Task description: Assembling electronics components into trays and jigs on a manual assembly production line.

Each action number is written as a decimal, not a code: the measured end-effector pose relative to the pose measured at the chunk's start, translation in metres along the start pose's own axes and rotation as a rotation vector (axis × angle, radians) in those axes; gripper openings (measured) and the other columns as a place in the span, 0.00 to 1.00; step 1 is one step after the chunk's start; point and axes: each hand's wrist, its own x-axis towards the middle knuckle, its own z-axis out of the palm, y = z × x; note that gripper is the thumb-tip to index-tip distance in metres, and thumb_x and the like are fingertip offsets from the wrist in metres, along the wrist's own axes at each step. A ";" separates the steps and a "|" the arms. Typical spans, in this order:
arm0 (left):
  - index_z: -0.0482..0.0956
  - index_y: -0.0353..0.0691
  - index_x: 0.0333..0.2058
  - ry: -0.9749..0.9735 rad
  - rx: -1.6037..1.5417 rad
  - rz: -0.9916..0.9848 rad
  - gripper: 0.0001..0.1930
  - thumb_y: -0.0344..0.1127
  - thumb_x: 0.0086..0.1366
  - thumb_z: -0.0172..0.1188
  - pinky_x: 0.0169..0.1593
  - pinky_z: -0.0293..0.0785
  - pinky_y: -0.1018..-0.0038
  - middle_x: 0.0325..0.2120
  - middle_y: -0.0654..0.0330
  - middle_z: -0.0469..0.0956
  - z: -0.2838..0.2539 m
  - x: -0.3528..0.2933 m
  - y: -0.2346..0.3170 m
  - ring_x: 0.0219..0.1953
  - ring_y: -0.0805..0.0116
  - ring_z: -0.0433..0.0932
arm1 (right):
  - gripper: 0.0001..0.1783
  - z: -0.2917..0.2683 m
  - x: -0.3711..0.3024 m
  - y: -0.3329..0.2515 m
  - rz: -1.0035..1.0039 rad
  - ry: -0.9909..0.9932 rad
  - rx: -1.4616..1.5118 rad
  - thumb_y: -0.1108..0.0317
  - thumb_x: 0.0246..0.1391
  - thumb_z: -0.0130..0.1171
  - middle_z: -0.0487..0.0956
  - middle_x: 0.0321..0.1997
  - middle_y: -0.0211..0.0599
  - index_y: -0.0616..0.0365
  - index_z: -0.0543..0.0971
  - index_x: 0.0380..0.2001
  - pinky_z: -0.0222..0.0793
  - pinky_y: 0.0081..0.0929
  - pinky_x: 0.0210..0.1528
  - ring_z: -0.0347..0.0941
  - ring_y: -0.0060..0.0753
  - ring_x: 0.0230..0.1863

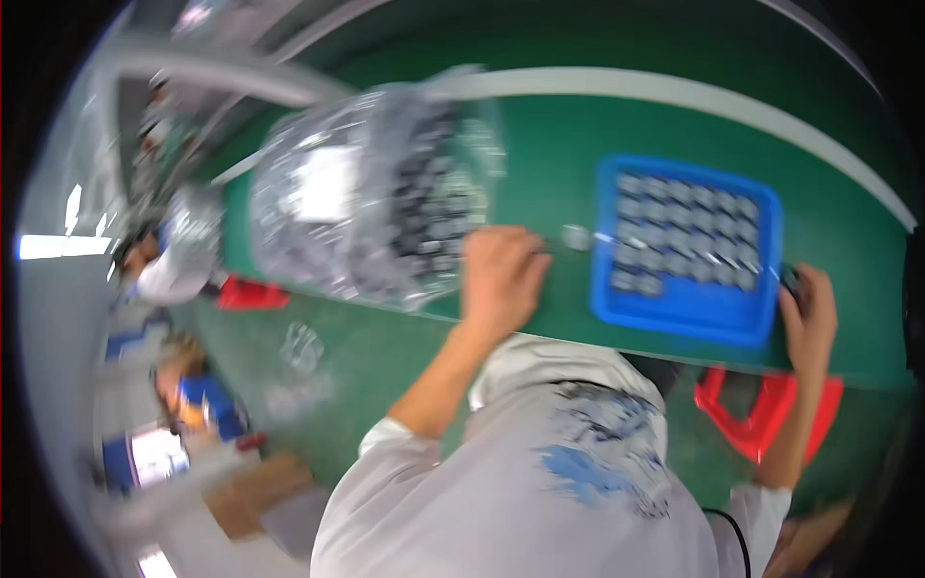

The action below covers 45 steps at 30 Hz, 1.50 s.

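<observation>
My left hand (501, 279) rests at the mouth of a clear plastic bag (356, 183), its fingers curled in and their tips hidden. Inside the bag lie many small dark and grey parts (434, 212). Beyond that hand, a single small pale grey part (576, 237) sits on the green table, left of a blue tray (601, 260). Rows of grey round-looking parts (684, 231) fill most of the tray; its near side shows bare blue. Next to the tray's right rim, my right hand (814, 313) pinches a small dark part (791, 280), blurred in outline.
The green table (549, 125) has a pale strip (674, 89) along its far side. A red plastic stool (761, 424) stands under the near edge at right, another red object (252, 294) at left. Another person (173, 275) is at far left. Cardboard (255, 496) lies on the floor.
</observation>
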 end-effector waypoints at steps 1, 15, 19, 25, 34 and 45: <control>0.82 0.40 0.38 0.016 0.031 0.028 0.13 0.25 0.51 0.70 0.50 0.71 0.62 0.41 0.55 0.80 -0.003 0.000 0.000 0.44 0.53 0.77 | 0.17 0.002 0.004 -0.007 -0.098 -0.012 -0.018 0.76 0.56 0.63 0.72 0.33 0.34 0.61 0.78 0.49 0.68 0.25 0.37 0.70 0.29 0.34; 0.85 0.35 0.39 -0.027 -0.011 0.056 0.10 0.21 0.57 0.67 0.47 0.74 0.67 0.41 0.54 0.81 -0.018 0.000 0.000 0.42 0.57 0.77 | 0.08 0.014 0.010 -0.004 -0.208 0.138 -0.087 0.71 0.52 0.69 0.72 0.27 0.33 0.60 0.80 0.34 0.66 0.25 0.27 0.69 0.27 0.24; 0.86 0.38 0.36 -0.022 -0.111 0.120 0.11 0.22 0.51 0.70 0.45 0.73 0.67 0.38 0.56 0.79 -0.014 0.012 0.046 0.41 0.57 0.76 | 0.08 0.009 0.001 -0.004 -0.107 0.115 -0.232 0.71 0.53 0.68 0.70 0.24 0.31 0.59 0.81 0.35 0.65 0.25 0.27 0.66 0.26 0.23; 0.86 0.41 0.33 -0.153 -0.299 0.333 0.11 0.25 0.47 0.72 0.42 0.67 0.65 0.31 0.61 0.74 0.029 0.031 0.098 0.38 0.59 0.70 | 0.18 -0.015 0.007 -0.015 -0.107 -0.081 -0.071 0.75 0.53 0.66 0.65 0.24 0.29 0.56 0.79 0.49 0.63 0.23 0.31 0.62 0.24 0.26; 0.87 0.40 0.31 -0.358 -0.184 0.361 0.10 0.27 0.47 0.72 0.38 0.71 0.69 0.31 0.63 0.74 0.044 0.052 0.091 0.38 0.61 0.70 | 0.21 -0.023 -0.005 -0.009 0.057 -0.196 0.006 0.77 0.53 0.64 0.65 0.24 0.29 0.56 0.78 0.51 0.63 0.23 0.33 0.62 0.24 0.27; 0.86 0.39 0.29 -0.404 -0.217 0.320 0.08 0.24 0.46 0.71 0.46 0.68 0.66 0.31 0.61 0.75 0.043 0.056 0.089 0.39 0.59 0.71 | 0.18 -0.027 0.000 -0.002 0.023 -0.241 0.020 0.75 0.53 0.66 0.66 0.25 0.27 0.58 0.78 0.48 0.61 0.22 0.32 0.61 0.22 0.28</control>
